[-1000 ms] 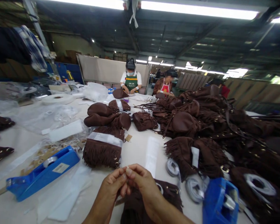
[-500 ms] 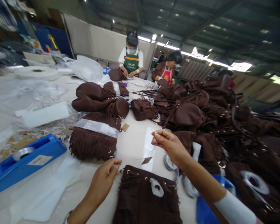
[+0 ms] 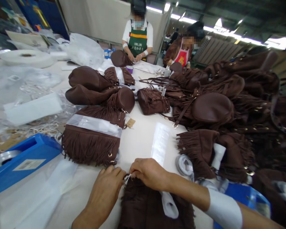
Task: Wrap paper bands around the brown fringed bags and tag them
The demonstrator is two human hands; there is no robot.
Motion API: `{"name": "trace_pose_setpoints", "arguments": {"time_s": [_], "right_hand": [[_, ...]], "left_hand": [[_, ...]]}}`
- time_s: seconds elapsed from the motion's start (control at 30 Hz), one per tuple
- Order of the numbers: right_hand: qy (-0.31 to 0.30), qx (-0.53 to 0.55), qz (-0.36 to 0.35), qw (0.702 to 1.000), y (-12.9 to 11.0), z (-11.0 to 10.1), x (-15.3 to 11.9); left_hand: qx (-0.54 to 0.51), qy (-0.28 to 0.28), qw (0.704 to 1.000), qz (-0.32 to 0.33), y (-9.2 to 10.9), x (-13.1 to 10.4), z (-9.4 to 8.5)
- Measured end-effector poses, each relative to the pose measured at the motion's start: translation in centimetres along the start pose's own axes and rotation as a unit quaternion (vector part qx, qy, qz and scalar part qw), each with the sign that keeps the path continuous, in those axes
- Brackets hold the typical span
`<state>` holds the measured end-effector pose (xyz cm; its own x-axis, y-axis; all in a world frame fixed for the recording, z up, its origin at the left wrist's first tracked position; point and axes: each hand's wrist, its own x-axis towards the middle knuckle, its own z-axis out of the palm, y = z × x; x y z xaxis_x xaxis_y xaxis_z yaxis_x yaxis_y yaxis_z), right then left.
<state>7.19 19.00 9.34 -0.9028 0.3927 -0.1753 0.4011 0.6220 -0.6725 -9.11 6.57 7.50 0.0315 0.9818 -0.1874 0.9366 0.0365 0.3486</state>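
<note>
A dark brown fringed bag point(image 3: 143, 208) lies in front of me, a rolled clear plastic strip point(image 3: 169, 205) on its face. At its top left corner my left hand point(image 3: 107, 189) is closed, fingertips pinching the clasp end of the bag, mostly hidden. My right hand point(image 3: 149, 171) reaches across the bag's top edge and pinches a thin white string point(image 3: 127, 178), which runs between both hands at that corner. The tag on this string is out of sight. Just beyond the right hand lies a flat clear plastic strip point(image 3: 160, 143).
Left of the bag are a blue tape dispenser point(image 3: 26, 162) and a wrapped fringed bag point(image 3: 91, 140) with a brown tag point(image 3: 130, 123). A pile of brown bags point(image 3: 212, 106) fills the right side. A tape roll point(image 3: 184, 165) lies nearby. Two co-workers point(image 3: 137, 41) work across the table.
My right hand has come down and left with the string, meeting my left hand at the bag's corner. The dangling tag has gone from view. The camera has tilted down.
</note>
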Motion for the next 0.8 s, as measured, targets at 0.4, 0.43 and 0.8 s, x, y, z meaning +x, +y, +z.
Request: {"name": "trace_pose_setpoints", "arguments": {"time_s": [0.4, 0.43, 0.8], "right_hand": [[-0.035, -0.061, -0.025, 0.997, 0.5, -0.7, 1.8], [-0.043, -0.055, -0.027, 0.997, 0.4, -0.9, 1.9], [-0.105, -0.052, -0.084, 0.99, 0.3, -2.1, 3.3]], "left_hand": [[0.048, 0.253, 0.964, 0.063, -2.1, -1.6, 5.0], [0.044, 0.266, 0.961, 0.065, -2.2, -1.6, 5.2], [0.003, 0.372, 0.925, 0.079, -2.7, -1.5, 7.9]]}}
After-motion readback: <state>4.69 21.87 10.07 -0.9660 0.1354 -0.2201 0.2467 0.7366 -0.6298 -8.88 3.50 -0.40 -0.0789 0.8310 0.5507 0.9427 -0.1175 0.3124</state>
